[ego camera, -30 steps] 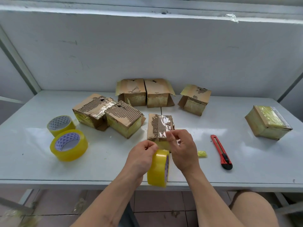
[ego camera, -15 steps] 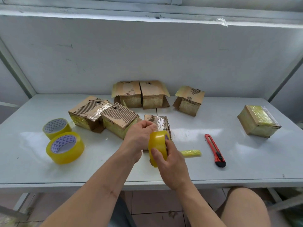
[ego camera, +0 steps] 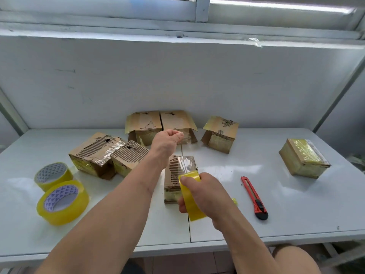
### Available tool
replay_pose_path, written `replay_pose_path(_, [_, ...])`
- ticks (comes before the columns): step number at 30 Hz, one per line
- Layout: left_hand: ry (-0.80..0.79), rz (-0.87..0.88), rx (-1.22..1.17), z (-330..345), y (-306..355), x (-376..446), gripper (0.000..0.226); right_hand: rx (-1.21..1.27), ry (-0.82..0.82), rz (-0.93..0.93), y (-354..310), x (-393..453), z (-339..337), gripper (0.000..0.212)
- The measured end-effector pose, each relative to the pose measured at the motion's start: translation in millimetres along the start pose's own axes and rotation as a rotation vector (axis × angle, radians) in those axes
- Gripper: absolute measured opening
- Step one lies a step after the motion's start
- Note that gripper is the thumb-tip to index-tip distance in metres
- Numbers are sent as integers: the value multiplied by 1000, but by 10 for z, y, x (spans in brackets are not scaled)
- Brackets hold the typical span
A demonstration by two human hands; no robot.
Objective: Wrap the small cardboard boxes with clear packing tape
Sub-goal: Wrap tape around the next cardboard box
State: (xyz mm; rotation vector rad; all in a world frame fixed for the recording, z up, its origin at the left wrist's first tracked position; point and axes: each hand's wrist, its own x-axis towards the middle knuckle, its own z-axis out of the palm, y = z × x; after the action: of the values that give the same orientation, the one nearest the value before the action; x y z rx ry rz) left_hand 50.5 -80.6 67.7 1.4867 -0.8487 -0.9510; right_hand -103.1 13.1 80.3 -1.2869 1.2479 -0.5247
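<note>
Here, right hand (ego camera: 205, 192) gripping tape roll (ego camera: 192, 202) near table edge (ego camera: 217, 244), left hand (ego camera: 167, 142) pinching tape end (ego camera: 185, 138).

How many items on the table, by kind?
Small brown cardboard boxes: 7
Yellowish clear packing tape rolls: 3
Red utility knife: 1
Total: 11
</note>
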Motion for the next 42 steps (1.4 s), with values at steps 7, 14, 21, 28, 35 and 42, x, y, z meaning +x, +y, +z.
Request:
replay_pose_path(7, [9, -78, 159, 76, -228, 412, 11, 1, -65, 113, -191, 236, -94, 28])
replay_pose_path(14, [64, -160, 220, 126, -373, 648, 14, -73, -96, 138, -325, 359, -132, 33])
replay_pose_path(21, [49, -222, 206, 135, -459, 769, 10, -53, -94, 146, -289, 411, -133, 33])
replay_pose_path(28, [-11, -298, 372, 151, -466, 847, 33, -11, -73, 133, -295, 432, -114, 35])
replay_pose_path(35, [-69, -375, 656, 161, -421, 800, 15, -9, -60, 107, -285, 455, -107, 36])
replay_pose_path(42, [-150, -393, 676, 148, -397, 771, 22, -22, -52, 102, -300, 425, -89, 37])
